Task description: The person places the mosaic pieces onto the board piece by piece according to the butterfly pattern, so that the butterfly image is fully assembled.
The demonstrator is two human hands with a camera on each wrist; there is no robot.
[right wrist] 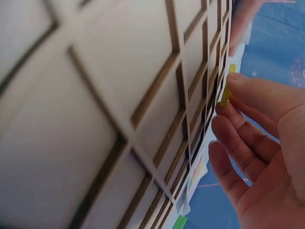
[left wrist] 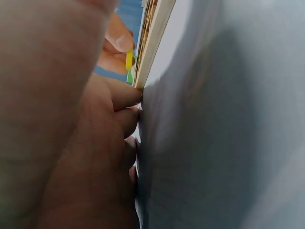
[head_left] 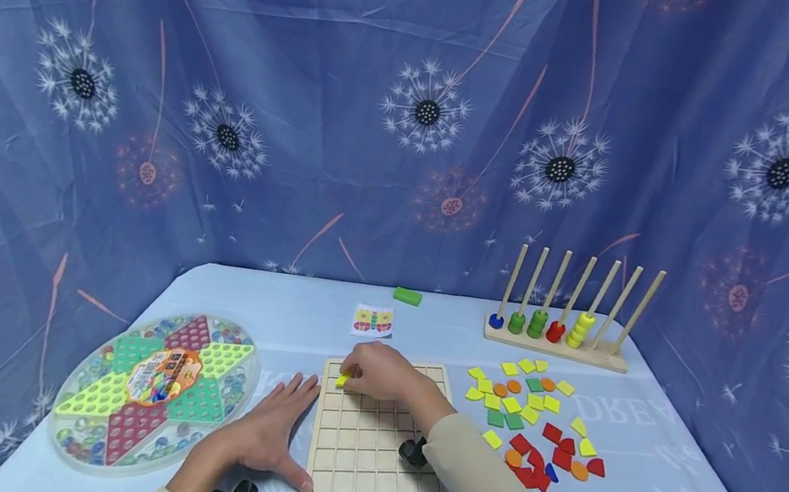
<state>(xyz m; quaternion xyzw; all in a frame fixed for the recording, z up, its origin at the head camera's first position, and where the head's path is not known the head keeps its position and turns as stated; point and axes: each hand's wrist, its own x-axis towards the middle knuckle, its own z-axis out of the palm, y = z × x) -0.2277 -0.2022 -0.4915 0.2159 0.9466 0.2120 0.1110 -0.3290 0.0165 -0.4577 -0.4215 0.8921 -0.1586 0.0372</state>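
Observation:
A wooden grid board [head_left: 360, 489] lies on the table, its square cells bounded by thin raised strips. Over its far left corner my right hand [head_left: 380, 372] pinches a yellow tile [head_left: 342, 381] between thumb and fingers. In the right wrist view the tile [right wrist: 228, 86] is seen edge-on, close to the board's surface. My left hand [head_left: 266, 430] rests spread on the table along the board's left side, the thumb at the near left corner. Fingertips of that hand touch or nearly touch the board's edge in the left wrist view.
Right of the board lie loose yellow, green, orange, red and blue tiles [head_left: 530, 415]. A peg stacker [head_left: 554, 348] with coloured rings stands at the back right. Behind the board are a butterfly picture card [head_left: 373, 321] and a green block [head_left: 407, 297]. A round marble game board [head_left: 154, 393] occupies the left.

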